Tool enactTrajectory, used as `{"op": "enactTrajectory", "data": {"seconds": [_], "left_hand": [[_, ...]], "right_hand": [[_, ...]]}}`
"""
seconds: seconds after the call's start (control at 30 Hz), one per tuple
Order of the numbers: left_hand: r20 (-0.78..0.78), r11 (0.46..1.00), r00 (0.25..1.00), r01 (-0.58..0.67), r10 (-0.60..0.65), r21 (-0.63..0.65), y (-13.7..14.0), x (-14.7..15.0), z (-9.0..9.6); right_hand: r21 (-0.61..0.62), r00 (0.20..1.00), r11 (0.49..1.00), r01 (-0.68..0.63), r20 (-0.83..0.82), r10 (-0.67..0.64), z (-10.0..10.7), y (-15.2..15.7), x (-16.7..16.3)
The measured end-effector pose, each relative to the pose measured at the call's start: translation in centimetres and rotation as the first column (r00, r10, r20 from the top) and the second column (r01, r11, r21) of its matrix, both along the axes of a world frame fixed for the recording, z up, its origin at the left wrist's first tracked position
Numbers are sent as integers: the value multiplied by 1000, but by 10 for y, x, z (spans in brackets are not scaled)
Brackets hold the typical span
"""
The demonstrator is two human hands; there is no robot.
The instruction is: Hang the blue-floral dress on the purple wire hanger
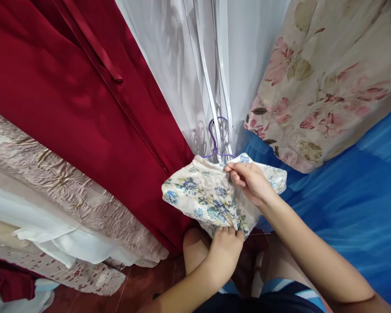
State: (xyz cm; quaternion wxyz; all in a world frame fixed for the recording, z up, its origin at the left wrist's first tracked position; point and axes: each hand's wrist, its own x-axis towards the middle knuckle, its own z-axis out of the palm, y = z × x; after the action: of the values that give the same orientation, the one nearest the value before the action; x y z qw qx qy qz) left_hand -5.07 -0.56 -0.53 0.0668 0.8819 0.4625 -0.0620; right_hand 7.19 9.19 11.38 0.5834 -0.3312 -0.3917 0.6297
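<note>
A white garment with a blue floral print (211, 191), possibly a short-sleeved top, hangs in front of me on a purple hanger (215, 151). At the top of its front opening, near the neckline, my right hand (247, 177) pinches the fabric edge between thumb and fingers. Lower down the same opening, my left hand (226, 250) has its fingers closed on the cloth at the front. The hanger's hook shows above the collar, among white straps (222, 78). The fingertips of the left hand are partly hidden in the fabric.
Long dark red fabric (117, 113) hangs at the left, beside embroidered pink cloth (68, 187). White fabric (169, 56) hangs behind the hanger. To the right are a pink-flowered beige garment (326, 100) and blue fabric (352, 204). The floor (143, 287) is reddish tile.
</note>
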Motion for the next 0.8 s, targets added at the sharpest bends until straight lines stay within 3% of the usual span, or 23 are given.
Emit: {"op": "enactTrajectory", "data": {"seconds": [0.1, 0.17, 0.2, 0.27, 0.33, 0.37, 0.4, 0.5, 0.6, 0.7, 0.8], "left_hand": [[9, 997, 998, 55, -54, -55, 10, -1, 6], [220, 995, 972, 91, -78, -49, 21, -9, 17], [376, 998, 925, 65, -54, -17, 27, -15, 25], [701, 990, 713, -104, 8, 94, 42, -27, 47], [870, 941, 494, -288, -12, 176, 57, -37, 72], [891, 925, 452, -323, -33, 198, 64, -40, 83], [887, 921, 460, -321, -50, 219, 71, -41, 93], [787, 920, 609, -245, -100, 307, 88, -38, 110], [756, 857, 622, -260, -204, 445, 95, -31, 119], [840, 781, 499, -430, -212, 452, 99, -36, 132], [947, 742, 275, -599, -164, 302, 114, -65, 143]], "right_hand": [[20, 1000, 1000, 20, -1, -20, 5, -1, 1], [38, 999, 999, 33, 32, -34, 1, -4, 3], [53, 997, 998, 42, 60, -45, -2, -7, 4], [92, 988, 994, 57, 135, -69, -7, -11, 5], [127, 976, 990, 56, 203, -81, -11, -13, 4], [138, 971, 989, 51, 224, -81, -13, -14, 3], [144, 968, 988, 47, 238, -81, -14, -14, 1], [171, 963, 984, 50, 254, -93, -19, -11, -7], [217, 942, 972, 92, 298, -155, -30, -7, -13], [235, 911, 966, 108, 366, -191, -50, -9, -15], [213, 904, 973, 85, 394, -165, -71, -19, -10]]}}
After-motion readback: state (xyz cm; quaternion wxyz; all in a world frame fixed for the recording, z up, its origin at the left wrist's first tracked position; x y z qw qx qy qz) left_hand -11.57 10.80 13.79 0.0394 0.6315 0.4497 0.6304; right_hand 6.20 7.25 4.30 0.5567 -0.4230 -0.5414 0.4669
